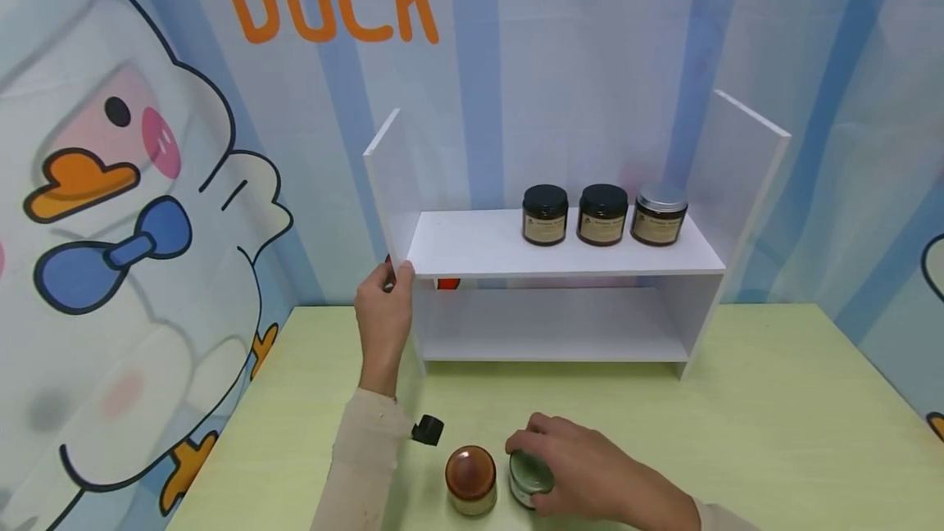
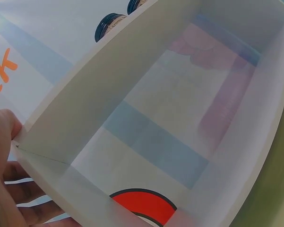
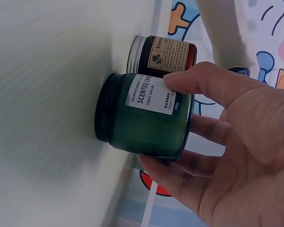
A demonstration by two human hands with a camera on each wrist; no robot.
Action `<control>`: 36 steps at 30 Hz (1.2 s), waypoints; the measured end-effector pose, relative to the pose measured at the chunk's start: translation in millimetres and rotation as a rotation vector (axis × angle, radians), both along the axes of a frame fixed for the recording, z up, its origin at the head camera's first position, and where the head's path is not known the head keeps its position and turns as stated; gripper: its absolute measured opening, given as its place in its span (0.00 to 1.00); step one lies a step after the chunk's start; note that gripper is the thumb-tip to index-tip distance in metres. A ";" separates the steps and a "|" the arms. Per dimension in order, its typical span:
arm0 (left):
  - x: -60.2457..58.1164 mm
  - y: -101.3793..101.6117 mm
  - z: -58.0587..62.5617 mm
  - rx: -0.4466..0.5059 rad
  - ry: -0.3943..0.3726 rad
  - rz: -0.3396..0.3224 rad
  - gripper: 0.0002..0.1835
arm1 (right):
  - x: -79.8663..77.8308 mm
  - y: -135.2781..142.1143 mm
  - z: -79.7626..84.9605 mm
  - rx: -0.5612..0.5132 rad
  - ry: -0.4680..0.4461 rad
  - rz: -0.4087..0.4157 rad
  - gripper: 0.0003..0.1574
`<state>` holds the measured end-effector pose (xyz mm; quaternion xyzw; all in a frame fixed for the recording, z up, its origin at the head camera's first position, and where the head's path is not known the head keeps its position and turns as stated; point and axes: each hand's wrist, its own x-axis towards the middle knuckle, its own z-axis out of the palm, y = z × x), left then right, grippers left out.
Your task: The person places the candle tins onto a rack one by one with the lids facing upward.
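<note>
My left hand [image 1: 385, 310] grips the left side panel of a white two-tier shelf [image 1: 560, 271], thumb at the front edge and fingers behind the panel. In the left wrist view, that hand [image 2: 9, 175] sits where the panel meets the upper board. My right hand [image 1: 583, 465] holds a green scented candle jar [image 1: 529, 474] at the table's front, thumb and fingers round its glass. The right wrist view shows this jar [image 3: 146, 118] with its white label and dark lid facing the tabletop. Beside it stands a brown candle jar [image 1: 472, 478], also lid down.
Two black-lidded jars [image 1: 545, 215] and a silver-lidded jar [image 1: 660, 215] stand in a row on the upper board's right half. The lower board [image 1: 553, 326] lies beneath. A yellow-green table [image 1: 796, 416] carries everything, with a duck-print curtain [image 1: 590, 39] behind.
</note>
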<state>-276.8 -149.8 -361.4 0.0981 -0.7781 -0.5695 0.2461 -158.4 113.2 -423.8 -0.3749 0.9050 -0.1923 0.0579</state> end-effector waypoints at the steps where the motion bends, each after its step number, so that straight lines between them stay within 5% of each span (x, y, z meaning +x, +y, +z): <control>1: -0.1 -0.1 -0.1 -0.004 0.008 -0.001 0.21 | 0.3 0.4 0.8 0.008 0.006 -0.002 0.30; 36: 0.0 -1.0 0.1 -0.011 0.025 -0.006 0.21 | 0.0 7.4 15.6 0.354 0.129 -0.069 0.31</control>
